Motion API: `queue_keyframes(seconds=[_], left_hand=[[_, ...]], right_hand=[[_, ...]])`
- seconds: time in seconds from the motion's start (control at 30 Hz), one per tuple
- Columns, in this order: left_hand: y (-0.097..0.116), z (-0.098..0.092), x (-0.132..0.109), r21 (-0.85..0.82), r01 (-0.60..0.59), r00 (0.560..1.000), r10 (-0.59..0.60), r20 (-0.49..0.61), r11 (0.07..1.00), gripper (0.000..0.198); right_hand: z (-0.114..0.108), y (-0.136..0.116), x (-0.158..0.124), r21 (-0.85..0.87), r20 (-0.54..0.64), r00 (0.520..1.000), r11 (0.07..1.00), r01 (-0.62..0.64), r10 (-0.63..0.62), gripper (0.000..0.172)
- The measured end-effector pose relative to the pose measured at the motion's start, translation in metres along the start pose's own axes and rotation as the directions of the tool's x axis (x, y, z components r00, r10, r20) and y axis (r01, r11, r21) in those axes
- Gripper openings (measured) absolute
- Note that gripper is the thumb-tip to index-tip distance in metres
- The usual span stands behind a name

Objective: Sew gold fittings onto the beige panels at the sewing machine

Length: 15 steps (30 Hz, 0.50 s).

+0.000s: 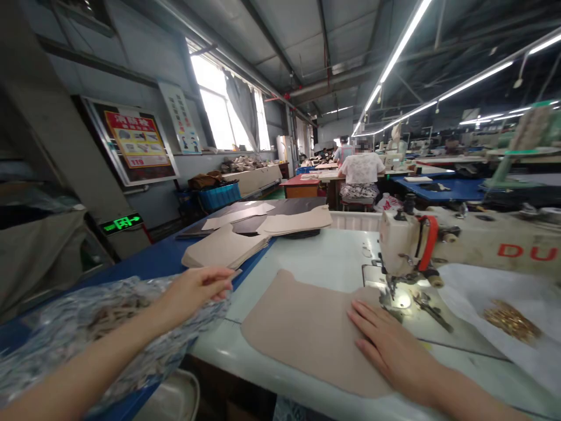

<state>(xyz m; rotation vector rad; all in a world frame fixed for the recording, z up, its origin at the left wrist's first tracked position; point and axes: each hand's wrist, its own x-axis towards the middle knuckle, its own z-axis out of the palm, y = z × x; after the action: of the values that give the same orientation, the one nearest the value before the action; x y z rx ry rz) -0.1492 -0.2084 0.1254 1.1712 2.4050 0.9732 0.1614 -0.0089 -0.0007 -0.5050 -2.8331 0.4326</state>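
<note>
A tan cut panel (307,333) lies flat on the pale sewing table. My right hand (385,345) rests on its right side with fingers stretched out, close to the sewing machine's needle area (397,295). My left hand (204,292) is raised above the table's left edge, thumb and fingers pinched together. A small tan strip (236,273) pokes out past its fingertips; most of it is hidden. Below that hand, an open clear plastic bag (175,345) holds many small tan pieces (116,316).
The sewing machine (473,240) stands at the right, beside white paper (464,280) bearing small gold metal parts (512,321). Stacked tan panels (223,245) lie on the blue table (166,254) at the left. A seated person (362,169) is farther ahead.
</note>
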Motion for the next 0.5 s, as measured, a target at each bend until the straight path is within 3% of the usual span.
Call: queue_keyframes(seconds=[0.1,0.17,0.27,0.37,0.43,0.5], left_hand=[[0.033,0.069,0.005,-0.057,-0.133,0.954,0.143,0.262,0.989,0.039],[0.056,0.116,0.007,-0.114,-0.184,0.888,0.215,0.407,0.976,0.032],[0.089,0.172,0.007,-0.178,-0.227,0.772,0.288,0.567,0.958,0.021],[0.116,0.203,0.009,-0.193,-0.279,0.678,0.336,0.654,0.941,0.012],[0.128,0.215,0.012,-0.229,-0.284,0.647,0.362,0.671,0.931,0.013],[0.133,0.224,0.018,-0.281,-0.288,0.625,0.402,0.669,0.916,0.018]], right_hand=[[-0.008,-0.007,-0.002,0.083,-0.031,1.000,0.997,0.003,-0.001,0.044],[-0.014,-0.010,-0.007,0.212,-0.120,0.993,0.977,0.008,0.017,0.042],[-0.018,-0.009,-0.016,0.466,-0.240,0.952,0.883,-0.061,0.192,0.032],[-0.017,0.000,-0.027,0.719,-0.229,0.891,0.685,-0.117,0.393,0.013],[-0.015,0.008,-0.034,0.848,-0.176,0.855,0.517,-0.121,0.488,0.015],[-0.017,0.014,-0.040,0.906,-0.122,0.839,0.404,-0.124,0.530,0.020]])
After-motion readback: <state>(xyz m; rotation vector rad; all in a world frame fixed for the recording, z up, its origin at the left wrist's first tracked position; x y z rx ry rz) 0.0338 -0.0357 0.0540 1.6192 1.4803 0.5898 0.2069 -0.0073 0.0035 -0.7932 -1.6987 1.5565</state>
